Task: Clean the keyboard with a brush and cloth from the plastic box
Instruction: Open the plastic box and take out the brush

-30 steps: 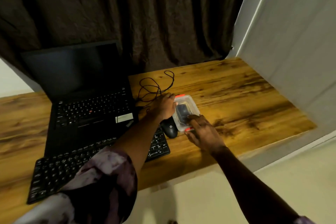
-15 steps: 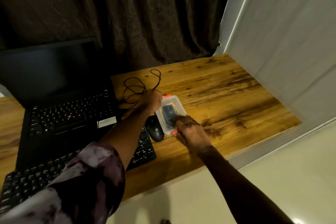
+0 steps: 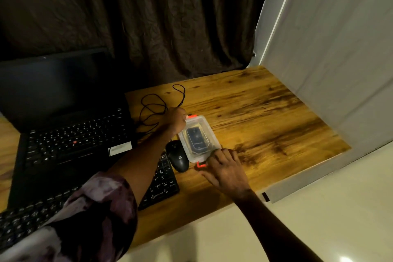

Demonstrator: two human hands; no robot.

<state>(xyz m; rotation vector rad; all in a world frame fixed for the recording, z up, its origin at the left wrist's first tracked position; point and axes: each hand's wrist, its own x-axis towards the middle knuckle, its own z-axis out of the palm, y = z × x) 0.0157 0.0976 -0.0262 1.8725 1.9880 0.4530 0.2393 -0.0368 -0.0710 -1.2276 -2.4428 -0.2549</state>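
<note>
A small clear plastic box (image 3: 205,127) with orange-red latches lies on the wooden desk (image 3: 265,117), something dark showing inside through its lid. My left hand (image 3: 175,120) grips the box's far left end. My right hand (image 3: 225,168) rests at its near end, fingertips on the lid edge; the near latch (image 3: 200,165) is flipped out beside my thumb. A black external keyboard (image 3: 158,185) lies at the desk's front, partly hidden by my left arm. No brush or cloth can be told apart.
A black mouse (image 3: 178,158) sits just left of the box, its cable (image 3: 157,105) coiled behind. An open black laptop (image 3: 70,134) stands to the left. A dark curtain hangs behind, and a white wall (image 3: 340,59) closes the right side.
The view has shifted right. My right hand has slid from the lid top to the box's near end, and the near orange latch now sticks out, unclipped.
</note>
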